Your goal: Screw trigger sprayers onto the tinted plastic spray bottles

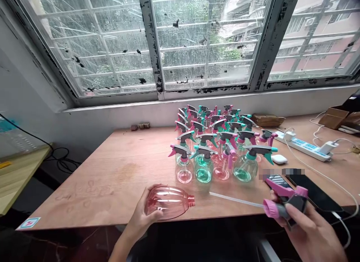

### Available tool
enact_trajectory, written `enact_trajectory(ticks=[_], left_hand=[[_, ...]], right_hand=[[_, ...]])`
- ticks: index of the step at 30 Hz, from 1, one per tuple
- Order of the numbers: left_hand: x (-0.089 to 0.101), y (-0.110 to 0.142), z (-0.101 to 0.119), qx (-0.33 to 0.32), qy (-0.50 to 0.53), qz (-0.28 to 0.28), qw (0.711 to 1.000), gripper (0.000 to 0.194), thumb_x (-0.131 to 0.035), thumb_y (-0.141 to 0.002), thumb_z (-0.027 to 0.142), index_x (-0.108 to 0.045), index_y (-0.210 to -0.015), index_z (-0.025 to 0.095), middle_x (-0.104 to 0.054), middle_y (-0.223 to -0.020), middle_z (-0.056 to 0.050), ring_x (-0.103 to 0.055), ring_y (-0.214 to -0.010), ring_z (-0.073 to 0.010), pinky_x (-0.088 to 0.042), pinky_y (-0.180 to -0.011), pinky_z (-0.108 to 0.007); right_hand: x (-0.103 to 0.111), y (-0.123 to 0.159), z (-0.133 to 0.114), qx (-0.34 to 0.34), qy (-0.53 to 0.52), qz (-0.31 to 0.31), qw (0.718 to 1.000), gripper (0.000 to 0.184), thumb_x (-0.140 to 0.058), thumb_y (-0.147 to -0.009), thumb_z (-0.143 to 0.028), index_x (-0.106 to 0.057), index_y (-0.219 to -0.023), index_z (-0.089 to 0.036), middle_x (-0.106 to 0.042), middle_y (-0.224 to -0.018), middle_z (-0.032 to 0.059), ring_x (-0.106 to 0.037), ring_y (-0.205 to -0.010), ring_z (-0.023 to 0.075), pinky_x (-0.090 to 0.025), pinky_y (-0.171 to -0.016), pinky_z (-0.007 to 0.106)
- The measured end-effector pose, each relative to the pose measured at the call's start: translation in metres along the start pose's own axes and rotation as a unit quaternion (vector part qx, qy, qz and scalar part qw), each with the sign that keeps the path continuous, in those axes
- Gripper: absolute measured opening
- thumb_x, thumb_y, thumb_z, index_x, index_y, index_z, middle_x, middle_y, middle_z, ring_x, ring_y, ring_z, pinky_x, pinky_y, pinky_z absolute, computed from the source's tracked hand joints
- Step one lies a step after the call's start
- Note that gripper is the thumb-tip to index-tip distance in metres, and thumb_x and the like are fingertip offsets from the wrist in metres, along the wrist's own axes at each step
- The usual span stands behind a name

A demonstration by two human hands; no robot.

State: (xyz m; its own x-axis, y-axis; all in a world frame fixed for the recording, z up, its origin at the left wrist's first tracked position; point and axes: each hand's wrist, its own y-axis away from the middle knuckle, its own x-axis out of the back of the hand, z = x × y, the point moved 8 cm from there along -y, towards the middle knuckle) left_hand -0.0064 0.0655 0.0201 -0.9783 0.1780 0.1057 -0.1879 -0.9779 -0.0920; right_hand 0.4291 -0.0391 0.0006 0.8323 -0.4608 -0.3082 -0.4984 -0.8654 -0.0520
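My left hand (146, 211) is wrapped round the base of a clear pink bottle (170, 202), which lies on its side with its threaded neck pointing right. In my right hand (308, 228) is a pink and grey spray trigger head (287, 202), gripped by its body. Its thin white dip tube (237, 199) reaches left toward the bottle's neck, and a gap separates the two. Behind them stand several spray bottles (203, 168) in rows, pink and green, with trigger heads on.
A white power strip (303, 145) with plugs and cables lies at the right, near a white earphone case (279, 159). Phones (315, 190) lie beside my right hand. The wooden table (112, 172) meets a window wall. Small brown blocks (140, 126) sit at its back edge.
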Motion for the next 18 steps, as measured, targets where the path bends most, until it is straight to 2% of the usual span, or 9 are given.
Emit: enact_trajectory(ticks=[3, 7, 10, 13, 15, 18], left_hand=[[-0.01, -0.006, -0.003, -0.003, 0.01, -0.013, 1.0, 0.082, -0.085, -0.067, 0.07, -0.06, -0.131, 0.024, -0.069, -0.136, -0.016, -0.064, -0.128, -0.0415, -0.058, -0.105, -0.049], [-0.026, -0.007, -0.008, 0.005, 0.023, -0.038, 0.999, 0.086, -0.085, -0.066, 0.071, -0.059, -0.132, 0.022, -0.07, -0.133, -0.018, -0.065, -0.127, -0.0435, -0.059, -0.102, -0.05], [-0.034, -0.007, -0.009, 0.008, 0.029, -0.051, 0.998, 0.086, -0.082, -0.07, 0.073, -0.057, -0.134, 0.022, -0.069, -0.135, -0.017, -0.065, -0.127, -0.043, -0.058, -0.103, -0.051], [-0.038, -0.01, -0.007, 0.009, 0.03, -0.057, 0.998, 0.084, -0.079, -0.075, 0.072, -0.055, -0.138, 0.022, -0.066, -0.142, -0.018, -0.062, -0.132, -0.0421, -0.055, -0.108, -0.051], [-0.041, -0.012, -0.007, 0.008, 0.03, -0.064, 0.997, 0.089, -0.081, -0.075, 0.069, -0.052, -0.144, 0.023, -0.061, -0.149, -0.018, -0.058, -0.137, -0.0419, -0.051, -0.113, -0.052], [-0.047, -0.018, -0.007, 0.008, 0.03, -0.082, 0.996, 0.093, -0.085, -0.075, 0.063, -0.049, -0.151, 0.023, -0.059, -0.153, -0.017, -0.053, -0.144, -0.0419, -0.042, -0.121, -0.055]], right_hand=[[-0.035, -0.002, 0.008, -0.006, 0.014, -0.062, 0.998, 0.035, -0.09, -0.082, -0.052, -0.081, -0.105, -0.027, -0.078, -0.091, 0.0077, -0.067, -0.068, 0.0263, -0.061, -0.053, 0.029], [-0.078, -0.001, 0.017, -0.003, 0.058, -0.122, 0.991, 0.038, -0.081, -0.089, -0.058, -0.08, -0.101, -0.023, -0.075, -0.091, 0.0087, -0.065, -0.068, 0.0251, -0.058, -0.057, 0.03], [-0.1, -0.004, 0.021, -0.003, 0.076, -0.165, 0.983, 0.041, -0.08, -0.086, -0.062, -0.079, -0.093, -0.022, -0.073, -0.08, 0.008, -0.066, -0.066, 0.0269, -0.058, -0.056, 0.033], [-0.117, -0.006, 0.023, 0.006, 0.067, -0.204, 0.977, 0.041, -0.075, -0.089, -0.063, -0.079, -0.096, -0.023, -0.075, -0.085, 0.0084, -0.064, -0.064, 0.0253, -0.057, -0.056, 0.034], [-0.132, -0.003, 0.028, -0.006, 0.058, -0.263, 0.963, 0.036, -0.077, -0.092, -0.057, -0.08, -0.106, -0.024, -0.077, -0.093, 0.0087, -0.067, -0.073, 0.0265, -0.059, -0.064, 0.035], [-0.152, 0.001, 0.037, -0.019, 0.054, -0.323, 0.945, 0.037, -0.087, -0.087, -0.046, -0.079, -0.116, -0.025, -0.079, -0.104, 0.0087, -0.07, -0.1, 0.0323, -0.059, -0.087, 0.039]])
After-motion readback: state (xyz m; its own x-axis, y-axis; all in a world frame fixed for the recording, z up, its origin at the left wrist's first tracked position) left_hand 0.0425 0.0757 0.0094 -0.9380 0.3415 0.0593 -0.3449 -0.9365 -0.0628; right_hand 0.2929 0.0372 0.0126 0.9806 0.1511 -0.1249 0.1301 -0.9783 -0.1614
